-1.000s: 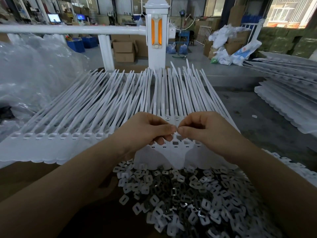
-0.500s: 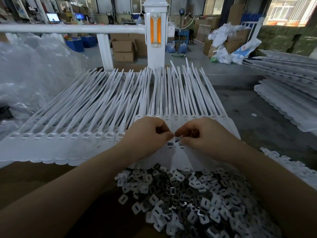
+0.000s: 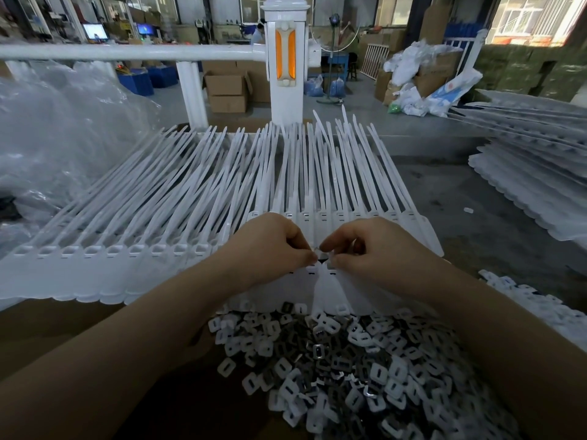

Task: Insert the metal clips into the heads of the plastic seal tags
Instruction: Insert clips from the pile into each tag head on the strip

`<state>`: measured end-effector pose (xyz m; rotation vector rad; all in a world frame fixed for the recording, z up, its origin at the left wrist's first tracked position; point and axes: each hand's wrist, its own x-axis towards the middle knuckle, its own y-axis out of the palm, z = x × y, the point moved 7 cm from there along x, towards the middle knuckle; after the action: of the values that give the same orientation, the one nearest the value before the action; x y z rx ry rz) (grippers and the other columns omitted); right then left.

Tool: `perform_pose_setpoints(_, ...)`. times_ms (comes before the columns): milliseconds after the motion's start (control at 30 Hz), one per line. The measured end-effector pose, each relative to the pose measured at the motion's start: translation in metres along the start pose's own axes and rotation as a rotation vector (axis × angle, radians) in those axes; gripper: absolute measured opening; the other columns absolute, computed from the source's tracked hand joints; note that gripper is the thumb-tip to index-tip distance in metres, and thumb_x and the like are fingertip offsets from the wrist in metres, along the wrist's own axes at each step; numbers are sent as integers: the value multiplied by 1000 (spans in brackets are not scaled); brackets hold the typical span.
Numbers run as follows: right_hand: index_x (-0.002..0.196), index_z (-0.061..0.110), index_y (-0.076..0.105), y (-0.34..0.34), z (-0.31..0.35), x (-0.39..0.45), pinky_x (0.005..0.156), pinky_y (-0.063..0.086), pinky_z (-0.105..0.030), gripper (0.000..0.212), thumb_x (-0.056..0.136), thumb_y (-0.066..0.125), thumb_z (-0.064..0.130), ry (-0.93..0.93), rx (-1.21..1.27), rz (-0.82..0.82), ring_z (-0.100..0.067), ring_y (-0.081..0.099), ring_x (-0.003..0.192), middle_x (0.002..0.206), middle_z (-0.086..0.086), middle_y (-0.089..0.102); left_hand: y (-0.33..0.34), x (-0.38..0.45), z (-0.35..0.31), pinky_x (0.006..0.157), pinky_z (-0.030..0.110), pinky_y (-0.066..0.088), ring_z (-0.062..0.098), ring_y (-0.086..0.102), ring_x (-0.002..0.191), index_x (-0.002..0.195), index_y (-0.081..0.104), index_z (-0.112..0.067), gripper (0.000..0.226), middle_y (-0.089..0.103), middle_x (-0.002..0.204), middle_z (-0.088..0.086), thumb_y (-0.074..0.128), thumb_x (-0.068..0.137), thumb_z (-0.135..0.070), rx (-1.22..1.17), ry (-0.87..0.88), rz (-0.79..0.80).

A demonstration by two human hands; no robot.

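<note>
White plastic seal tags [image 3: 197,198] lie in joined sheets fanned across the bench, heads toward me. My left hand [image 3: 270,246] and my right hand [image 3: 371,249] meet fingertip to fingertip over the heads of the nearest sheet [image 3: 317,281]. Between their pinched fingers sits a small metal clip [image 3: 321,256], mostly hidden, just above a tag head slot. A heap of metal clips [image 3: 343,363] fills the space below my hands.
A white railing post [image 3: 286,58] with an orange reflector stands behind the tags. Clear plastic bags [image 3: 63,131] bulge at the left. More stacked tag sheets [image 3: 533,173] lie at the right. Cardboard [image 3: 41,328] lies under the tags near me.
Both hands dropped from above the sheet to the tag heads near me, fingertips staying together. The pinched clip now sits at a head slot.
</note>
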<state>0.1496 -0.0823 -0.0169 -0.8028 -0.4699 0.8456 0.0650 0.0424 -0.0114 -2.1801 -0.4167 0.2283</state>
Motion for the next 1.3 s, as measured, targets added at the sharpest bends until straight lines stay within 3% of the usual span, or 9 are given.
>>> perform_pose_setpoints(300, 103, 36, 71, 1, -1, 0, 66, 42, -9, 20, 86, 69, 26, 5, -2, 7, 8, 60, 78, 91, 17, 69, -1, 2, 0, 57, 24, 48, 8, 63, 65, 76, 74, -26, 18, 68, 70, -10, 76, 79, -44, 81, -57, 29)
perform_pose_setpoints(367, 103, 36, 71, 1, -1, 0, 67, 42, -9, 20, 86, 69, 25, 7, 3, 10, 7, 60, 79, 91, 17, 68, -1, 2, 3, 65, 26, 48, 7, 61, 71, 75, 71, -27, 21, 66, 72, -11, 78, 75, -47, 91, -83, 27)
perform_pose_setpoints(500, 103, 36, 70, 0, -1, 0, 70, 45, -12, 20, 86, 69, 26, 15, 10, 15, 4, 61, 82, 93, 16, 68, -5, 3, 2, 99, 45, 42, 18, 50, 105, 73, 58, -33, 30, 50, 91, -10, 78, 71, -54, 221, -112, -19)
perform_pose_setpoints(567, 102, 37, 70, 0, 0, 0, 70, 45, -12, 20, 86, 69, 26, 20, 12, 14, 4, 61, 82, 93, 16, 68, -5, 3, 2, 103, 47, 38, 21, 45, 112, 75, 56, -34, 30, 47, 96, -8, 78, 70, -54, 212, -143, 4)
perform_pose_setpoints(700, 98, 38, 69, -2, 7, -3, 65, 39, -9, 16, 86, 70, 28, -12, -41, 4, 7, 58, 76, 89, 16, 66, -4, 3, 4, 104, 49, 38, 22, 46, 112, 78, 56, -34, 31, 48, 99, -7, 79, 69, -53, 179, -162, 28)
perform_pose_setpoints(800, 85, 38, 69, -8, 28, -9, 62, 35, -9, 10, 83, 73, 29, -174, -98, -40, 10, 54, 76, 78, 19, 61, -4, 3, 5, 103, 49, 40, 22, 47, 110, 77, 57, -35, 28, 46, 98, -8, 78, 71, -52, 155, -148, 25)
perform_pose_setpoints(1000, 95, 38, 73, 22, 73, -27, 73, 41, -10, 12, 85, 69, 33, -500, -177, 195, 6, 55, 81, 81, 28, 55, -3, 5, 8, 105, 49, 36, 22, 42, 107, 73, 52, -39, 22, 40, 100, -5, 71, 82, -32, 178, -126, 40)
perform_pose_setpoints(1167, 107, 42, 69, 37, 72, -27, 84, 51, -28, 21, 87, 65, 38, -488, -332, 239, 3, 55, 90, 105, 19, 61, -2, 5, 10, 105, 50, 37, 21, 41, 108, 73, 54, -39, 20, 38, 96, -8, 72, 81, -37, 156, -115, 31)
perform_pose_setpoints(1300, 100, 37, 72, 37, 73, -26, 81, 53, -28, 18, 84, 69, 31, -475, -294, 251, 2, 60, 88, 102, 18, 64, -2, 5, 11, 105, 50, 38, 22, 43, 110, 74, 54, -39, 19, 37, 94, -8, 72, 80, -38, 155, -111, 34)
